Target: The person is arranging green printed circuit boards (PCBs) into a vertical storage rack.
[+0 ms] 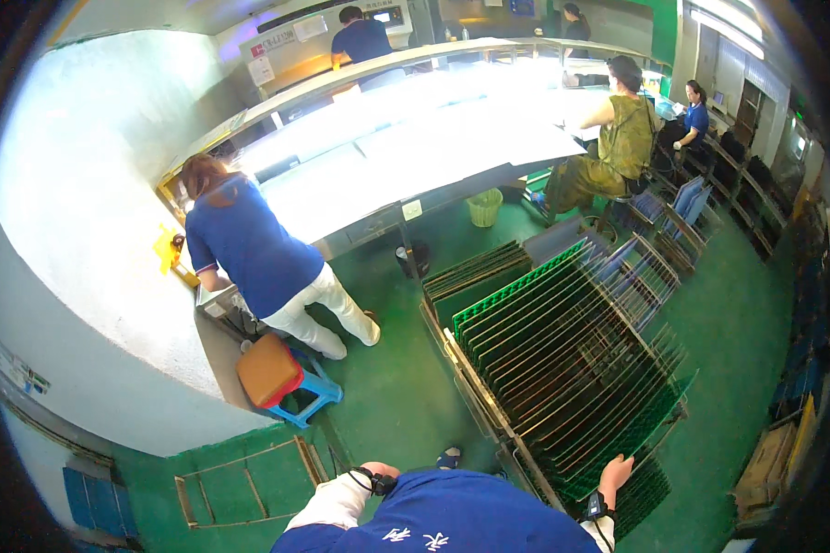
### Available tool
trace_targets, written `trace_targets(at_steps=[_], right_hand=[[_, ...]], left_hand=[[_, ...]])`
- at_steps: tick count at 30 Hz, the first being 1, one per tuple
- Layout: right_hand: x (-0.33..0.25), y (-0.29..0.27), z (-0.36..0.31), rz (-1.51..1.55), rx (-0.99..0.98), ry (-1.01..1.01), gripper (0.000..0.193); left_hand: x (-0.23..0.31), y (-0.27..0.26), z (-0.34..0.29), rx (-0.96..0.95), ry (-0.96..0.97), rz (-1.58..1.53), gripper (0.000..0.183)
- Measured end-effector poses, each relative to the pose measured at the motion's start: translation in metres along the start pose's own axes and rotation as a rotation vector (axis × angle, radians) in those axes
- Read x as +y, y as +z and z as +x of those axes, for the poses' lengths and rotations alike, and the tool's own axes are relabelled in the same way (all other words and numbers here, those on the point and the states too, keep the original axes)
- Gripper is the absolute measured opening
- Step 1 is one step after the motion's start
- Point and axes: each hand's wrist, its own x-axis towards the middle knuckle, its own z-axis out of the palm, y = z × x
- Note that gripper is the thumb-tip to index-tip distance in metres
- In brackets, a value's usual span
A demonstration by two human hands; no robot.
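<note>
The right hand is by the near edge of the rack holding green panels in rows; whether it or the left hand grasps anything, I cannot tell. Best handle panels by their edges — no rubbing.

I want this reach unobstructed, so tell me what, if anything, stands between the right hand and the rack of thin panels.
Nothing visible does. The right hand is at the near side of the rack; whether its fingers touch it, I cannot tell.
</note>
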Motion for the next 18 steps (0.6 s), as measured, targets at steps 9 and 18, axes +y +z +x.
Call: trace_targets(at_steps=[9, 18], right_hand=[[-0.048, -0.023, -0.013, 0.039, 0.075, 0.037, 0.031], [-0.026, -0.015, -0.009, 0.073, 0.089, 0.078, 0.035]], left_hand=[[0.113, -0.05, -0.025, -0.238, -0.192, 0.115, 0.048], [0.145, -0.062, -0.04, -0.29, -0.054, 0.086, 0.041]])
